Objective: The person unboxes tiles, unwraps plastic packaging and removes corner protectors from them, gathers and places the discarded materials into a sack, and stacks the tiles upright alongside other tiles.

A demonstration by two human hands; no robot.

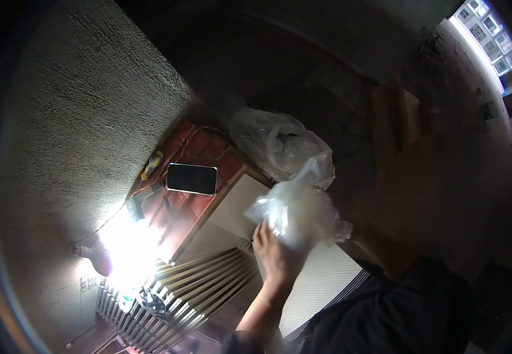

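Nearest, a dark cloth sleeve (391,307) covers the right arm; the left hand (276,253) holds a crumpled, clear plastic bag (300,215) by its lower edge, fingers bent; the right hand is lost behind the bag and in shadow, its grip impossible to tell; below lies a pale, dotted panel (318,286); beyond, a larger translucent bag (282,144); leftward, a black-screened phone (192,179) and yellow-and-grey screwdriver (152,165) rest on a red surface (212,153), near a glaring lamp (99,258).
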